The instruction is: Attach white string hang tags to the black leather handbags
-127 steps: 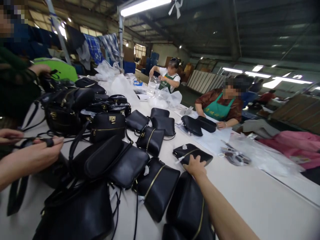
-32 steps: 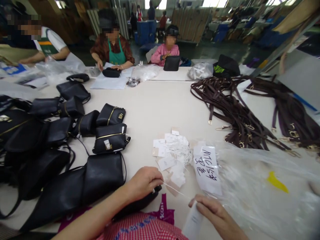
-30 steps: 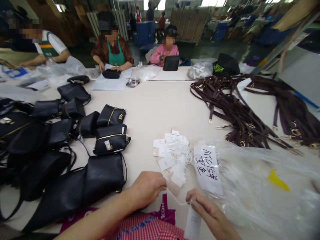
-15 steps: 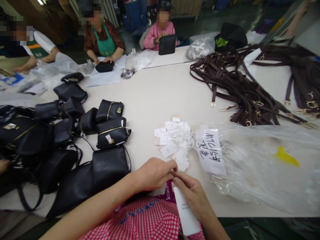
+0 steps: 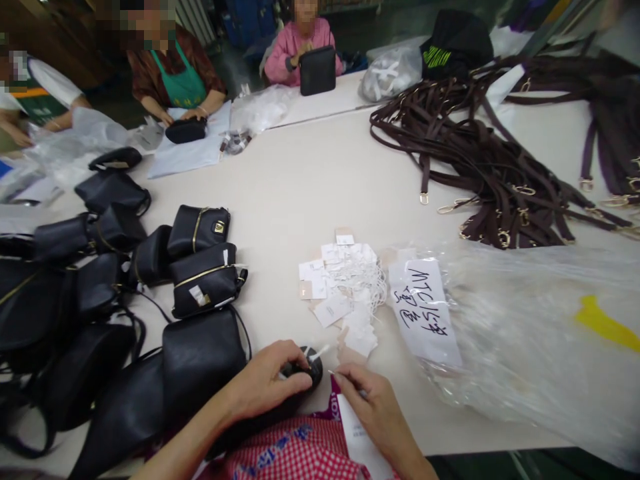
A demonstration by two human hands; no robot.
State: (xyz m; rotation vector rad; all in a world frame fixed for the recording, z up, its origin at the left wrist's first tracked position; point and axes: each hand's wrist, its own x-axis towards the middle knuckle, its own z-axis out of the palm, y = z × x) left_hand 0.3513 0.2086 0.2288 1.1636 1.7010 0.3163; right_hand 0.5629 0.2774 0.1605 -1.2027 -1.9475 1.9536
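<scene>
At the table's near edge, my left hand (image 5: 275, 377) curls over the end of a black bag (image 5: 314, 365), where a small white strip sticks up. Most of that bag lies hidden behind my arm and hand. My right hand (image 5: 370, 403) is closed in a pinch on the thin string of a white hang tag (image 5: 357, 433), which dangles below the fingers over the red checked apron (image 5: 280, 453). Just beyond both hands is a heap of white hang tags (image 5: 333, 308) with white strings.
Several black bags (image 5: 205, 343) crowd the left side. Brown straps (image 5: 450, 133) with gold clasps pile up at the far right. A clear plastic bag (image 5: 520, 347) with a handwritten paper label (image 5: 425, 307) lies to the right. Co-workers (image 5: 175, 73) sit across the table.
My hands were together at the fingertips and are now apart. The left has moved left and down onto the bag's end, which has come into view. The camera view has shifted slightly right.
</scene>
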